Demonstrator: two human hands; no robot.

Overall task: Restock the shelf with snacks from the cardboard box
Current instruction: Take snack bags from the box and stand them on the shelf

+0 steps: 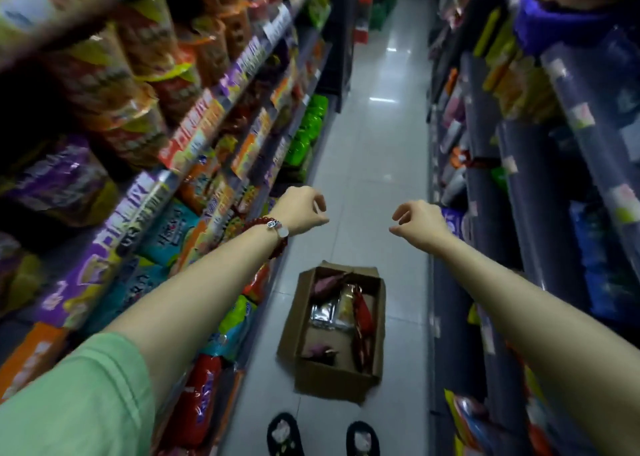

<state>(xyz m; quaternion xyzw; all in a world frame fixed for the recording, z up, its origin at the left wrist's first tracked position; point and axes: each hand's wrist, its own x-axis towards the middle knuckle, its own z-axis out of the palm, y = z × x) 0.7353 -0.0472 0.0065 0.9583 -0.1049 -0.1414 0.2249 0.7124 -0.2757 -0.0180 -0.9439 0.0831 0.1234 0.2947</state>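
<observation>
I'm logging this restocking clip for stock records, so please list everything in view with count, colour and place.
Cardboard box: one, brown, open, on the aisle floor ahead of the feet.
Snack packets in box: several, silver, yellow, red, purple; exact count unclear.
Left shelves: stacked tiers, packed with orange, purple, teal and green snack bags.
Right shelves: dark, mixed goods, blurred.
Floor: pale glossy tiles, down the aisle.
Slippers: two, black, bottom edge.
Bracelet: one, red beads, left wrist.
Left hand: empty, fingers loosely curled.
Right hand: empty, fingers loosely curled.

Tiled floor (374,164) carries open cardboard box (332,379); shelf (194,164) holds snack packets.
</observation>
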